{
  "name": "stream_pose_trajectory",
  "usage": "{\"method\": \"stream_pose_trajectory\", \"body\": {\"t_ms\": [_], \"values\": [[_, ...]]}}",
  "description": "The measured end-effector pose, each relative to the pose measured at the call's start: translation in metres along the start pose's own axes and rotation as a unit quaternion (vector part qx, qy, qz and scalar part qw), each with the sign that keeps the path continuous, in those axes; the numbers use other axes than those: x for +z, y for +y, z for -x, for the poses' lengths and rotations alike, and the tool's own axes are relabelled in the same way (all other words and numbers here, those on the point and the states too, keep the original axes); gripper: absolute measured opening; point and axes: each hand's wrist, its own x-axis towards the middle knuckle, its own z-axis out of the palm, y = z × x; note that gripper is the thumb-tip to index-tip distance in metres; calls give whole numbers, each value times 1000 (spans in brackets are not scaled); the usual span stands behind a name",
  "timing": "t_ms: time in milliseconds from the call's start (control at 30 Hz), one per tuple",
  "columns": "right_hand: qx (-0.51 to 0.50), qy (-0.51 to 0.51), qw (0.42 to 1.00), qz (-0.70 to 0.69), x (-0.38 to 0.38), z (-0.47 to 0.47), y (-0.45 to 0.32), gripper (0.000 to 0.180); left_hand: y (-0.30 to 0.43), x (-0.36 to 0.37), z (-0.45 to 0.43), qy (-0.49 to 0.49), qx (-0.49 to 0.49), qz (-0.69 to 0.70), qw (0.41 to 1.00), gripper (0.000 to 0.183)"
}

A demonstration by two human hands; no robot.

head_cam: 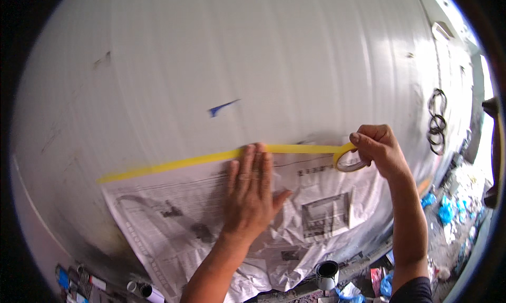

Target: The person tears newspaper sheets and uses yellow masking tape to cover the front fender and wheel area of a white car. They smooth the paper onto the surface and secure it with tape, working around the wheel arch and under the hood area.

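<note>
My left hand presses flat, fingers pointing up, over a strip of yellow masking tape and the sheet of newspaper below it. The tape runs along the paper's top edge on a whitish wall. In my right hand is the roll of yellow tape, pinched between thumb and fingers. A length of tape stretches from the roll to the left fingertips. The newspaper hangs down, wrinkled towards its right and lower parts. Above the tape, a small blue mark shows on the wall.
An open can stands on the floor by the wall's foot. Tubes and other items lie at lower left. Blue plastic bags and litter cover the floor at right. Several dark rings hang on the wall.
</note>
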Motion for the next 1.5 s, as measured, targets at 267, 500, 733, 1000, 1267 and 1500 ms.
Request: {"method": "stream_pose_trajectory", "body": {"t_ms": [267,500,733,1000,1267,1500], "values": [[-28,162,938,306,-172,60,12,24,15,3,-8,25,5,-94,995,95],[-49,257,887,380,-178,48,43,37,49,27,-40,-36,44,-46,997,109],[-10,296,855,426,-157,26,54,50,105,53,-95,-76,137,9,988,104],[14,296,851,433,-150,19,50,49,167,91,-148,-97,223,-15,970,103],[42,336,888,311,-149,24,73,46,220,122,-175,-48,243,-27,968,110],[88,462,872,132,-153,133,170,40,212,103,-175,-82,189,190,960,108]]}}
